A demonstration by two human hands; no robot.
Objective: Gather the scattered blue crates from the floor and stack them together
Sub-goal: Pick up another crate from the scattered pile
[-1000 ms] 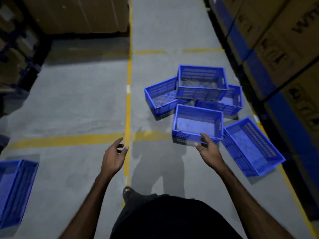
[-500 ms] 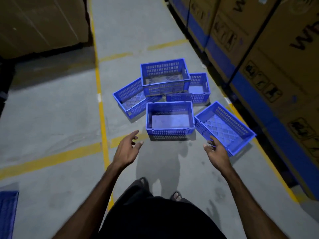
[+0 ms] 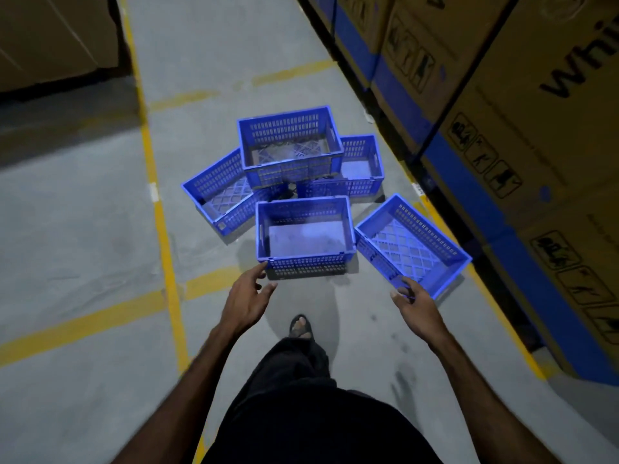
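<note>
Left hand (image 3: 247,301) out in front, fingers loosely spread and holding nothing, fingertips (image 3: 259,268) just short of the near wall of the nearest blue perforated plastic crate (image 3: 305,264); right hand (image 3: 416,304) likewise relaxed and apart, empty, close by the near corner of the tilted blue lattice-bottomed crate (image 3: 412,244), contact not clear. Five crates clustered on the grey concrete floor (image 3: 83,229) beside tall brown cardboard cartons (image 3: 536,128): the nearest upright, one to its right skewed, one (image 3: 219,192) left behind, one (image 3: 363,165) right behind, and the farthest (image 3: 289,145) perched atop those two.
</note>
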